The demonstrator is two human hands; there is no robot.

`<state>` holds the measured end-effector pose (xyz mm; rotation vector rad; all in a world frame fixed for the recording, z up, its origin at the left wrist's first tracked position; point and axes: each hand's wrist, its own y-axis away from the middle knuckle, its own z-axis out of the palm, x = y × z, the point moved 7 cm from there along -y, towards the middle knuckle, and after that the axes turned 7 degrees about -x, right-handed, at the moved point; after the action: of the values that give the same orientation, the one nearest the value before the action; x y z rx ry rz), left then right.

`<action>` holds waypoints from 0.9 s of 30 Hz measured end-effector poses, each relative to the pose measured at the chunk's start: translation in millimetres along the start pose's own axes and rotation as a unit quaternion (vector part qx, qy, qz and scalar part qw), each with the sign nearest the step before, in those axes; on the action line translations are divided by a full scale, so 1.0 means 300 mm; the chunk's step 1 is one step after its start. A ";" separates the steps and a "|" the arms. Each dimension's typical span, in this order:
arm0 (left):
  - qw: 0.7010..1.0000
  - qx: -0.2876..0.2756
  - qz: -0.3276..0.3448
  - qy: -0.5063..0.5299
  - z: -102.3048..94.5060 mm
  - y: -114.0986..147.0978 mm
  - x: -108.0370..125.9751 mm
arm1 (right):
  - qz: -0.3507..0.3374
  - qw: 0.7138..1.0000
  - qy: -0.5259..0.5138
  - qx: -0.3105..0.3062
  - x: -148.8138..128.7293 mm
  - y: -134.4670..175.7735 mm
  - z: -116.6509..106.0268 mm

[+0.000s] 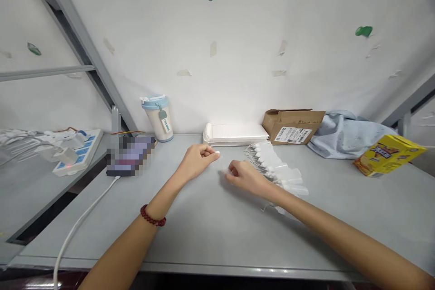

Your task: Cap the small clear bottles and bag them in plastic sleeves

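Over the middle of the grey tabletop (204, 231), my left hand (196, 162) is closed in a pinch, with a small white tip (217, 152) showing at the thumb and forefinger. My right hand (245, 177) hovers just to its right, fingers curled together. Something faint and see-through shows between the two hands, too unclear to name. Beside and behind my right hand lies a row of several flat, whitish translucent pieces (287, 174) with white knobs and thin cords at one end. My right forearm hides part of that row.
Against the wall stand a cup with a blue lid (159, 120), a white stack (236, 133), a cardboard box (294, 127) and a light blue cloth (346, 133). A yellow snack box (387, 156) sits at right. At left are a phone (131, 156), its white cable (83, 217) and a power strip (79, 154).
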<state>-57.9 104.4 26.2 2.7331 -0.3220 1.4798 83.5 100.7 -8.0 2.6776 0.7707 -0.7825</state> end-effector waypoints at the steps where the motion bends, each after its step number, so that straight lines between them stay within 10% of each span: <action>1: 0.999 -0.025 -0.006 0.026 0.011 0.001 0.000 | -0.005 1.000 -0.024 0.009 0.011 0.014 -0.018; 6: 0.987 -0.118 -0.021 0.106 0.067 0.010 0.004 | -0.056 0.981 -0.186 0.006 0.031 0.076 -0.083; 27: 0.977 -0.176 0.052 0.112 0.152 0.046 0.080 | -0.050 0.902 -0.422 -0.078 0.037 0.124 -0.047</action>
<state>-10.2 81.6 19.8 2.2832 -0.6560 1.5600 118.1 79.6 0.4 1.8538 0.6791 -1.6482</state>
